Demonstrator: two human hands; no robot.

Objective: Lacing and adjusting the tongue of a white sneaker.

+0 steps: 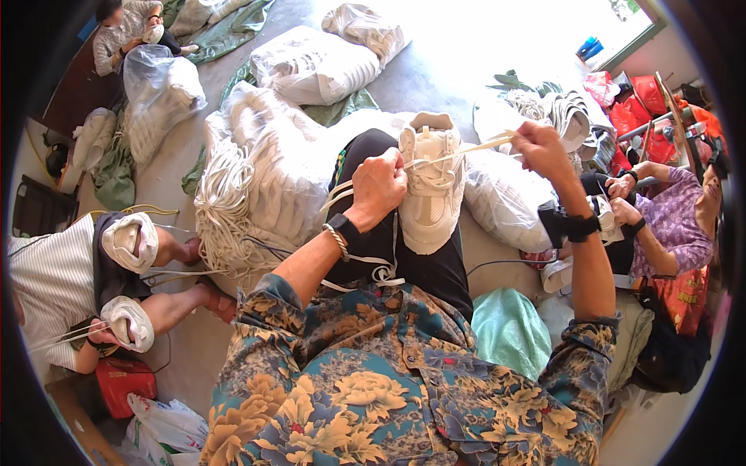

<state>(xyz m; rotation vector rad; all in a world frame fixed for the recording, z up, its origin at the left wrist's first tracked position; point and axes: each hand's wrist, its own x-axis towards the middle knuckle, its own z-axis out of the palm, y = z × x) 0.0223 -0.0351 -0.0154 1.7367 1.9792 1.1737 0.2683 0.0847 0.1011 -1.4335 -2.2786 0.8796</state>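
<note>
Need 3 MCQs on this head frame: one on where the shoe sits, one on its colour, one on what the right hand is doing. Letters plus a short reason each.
1. Where does the shoe rest?
A. on the person's knee
B. on the floor
C. in a plastic bag

2. What colour is the shoe?
A. red
B. off-white
C. black

3. What is the right hand doing?
A. lying open and empty
B. holding a lace pulled taut
C. gripping a red box

Key:
1 A: the shoe lies on the dark trouser knee, with the left hand pressed against its side.
2 B: its upper and sole are both cream white.
3 B: the lace runs straight from the shoe to the pinched fingers.
</note>
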